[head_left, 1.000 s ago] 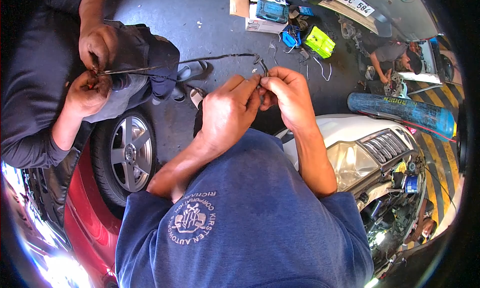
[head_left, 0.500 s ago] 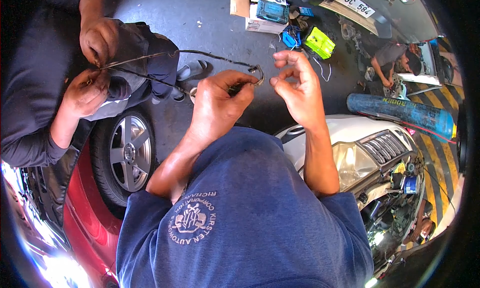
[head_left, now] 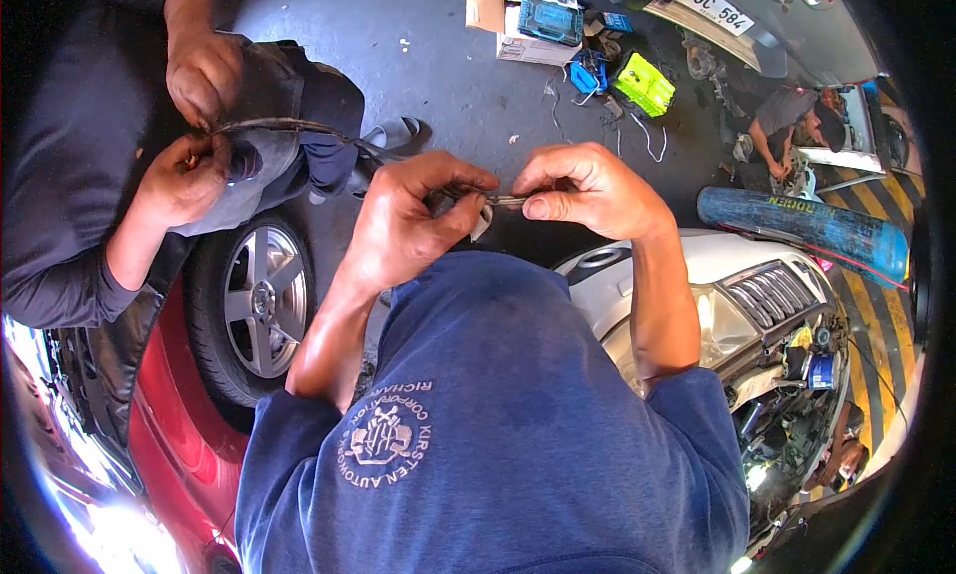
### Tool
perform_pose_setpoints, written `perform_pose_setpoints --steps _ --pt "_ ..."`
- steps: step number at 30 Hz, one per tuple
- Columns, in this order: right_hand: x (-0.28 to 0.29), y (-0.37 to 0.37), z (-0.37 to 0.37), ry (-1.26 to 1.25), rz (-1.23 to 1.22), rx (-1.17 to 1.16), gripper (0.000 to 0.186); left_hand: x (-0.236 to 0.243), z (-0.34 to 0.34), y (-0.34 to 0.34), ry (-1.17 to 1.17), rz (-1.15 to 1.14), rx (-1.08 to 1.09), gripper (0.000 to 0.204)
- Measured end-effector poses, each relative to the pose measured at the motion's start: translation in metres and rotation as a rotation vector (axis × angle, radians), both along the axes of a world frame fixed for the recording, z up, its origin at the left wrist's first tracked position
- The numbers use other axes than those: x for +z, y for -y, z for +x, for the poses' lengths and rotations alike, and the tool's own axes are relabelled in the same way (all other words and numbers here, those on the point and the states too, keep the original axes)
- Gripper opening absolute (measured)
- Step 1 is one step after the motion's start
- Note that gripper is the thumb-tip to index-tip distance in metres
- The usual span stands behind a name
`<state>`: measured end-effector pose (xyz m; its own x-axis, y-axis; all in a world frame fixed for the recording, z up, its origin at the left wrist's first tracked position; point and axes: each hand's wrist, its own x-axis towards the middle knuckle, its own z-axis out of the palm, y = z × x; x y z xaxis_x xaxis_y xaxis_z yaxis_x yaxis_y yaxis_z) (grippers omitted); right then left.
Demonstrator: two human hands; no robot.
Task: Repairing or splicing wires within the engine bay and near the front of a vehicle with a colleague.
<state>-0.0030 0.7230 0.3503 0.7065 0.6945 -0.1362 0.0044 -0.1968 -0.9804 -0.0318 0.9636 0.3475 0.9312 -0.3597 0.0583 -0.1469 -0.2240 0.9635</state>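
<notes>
Now, head view:
Left hand [head_left: 408, 226]: fingers closed, pinching thin dark cable [head_left: 299, 129].
Right hand [head_left: 588, 188]: thumb + fingers closed on same cable's end, just beside left.
Cable: runs left to co-worker's hands [head_left: 189, 126].
Below: red car's wheel [head_left: 254, 300], floor.

Both bare forearms rise from the blue-sleeved shoulders and angle inward, so that the hands meet just above the blue shirt [head_left: 498, 415]. The left hand [head_left: 413, 221] lies knuckles up, wrist bent slightly, its fingers curled and thumb pressed against the forefinger in a pinch. The right hand [head_left: 588, 188] faces it from the other side of the shirt, fingers folded, thumb extended flat toward the left fingertips, almost touching them.
</notes>
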Motion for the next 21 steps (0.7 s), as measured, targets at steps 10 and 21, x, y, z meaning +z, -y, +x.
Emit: perform_pose_setpoints --steps 10,21 --pt "0.023 -0.016 -0.009 0.571 -0.380 -0.028 0.014 0.012 0.001 0.013 -0.198 0.199 -0.120 0.022" --pt "0.029 -0.015 -0.014 0.513 -0.413 -0.056 0.013 -0.012 0.006 0.022 -0.478 -0.057 -0.161 0.016"
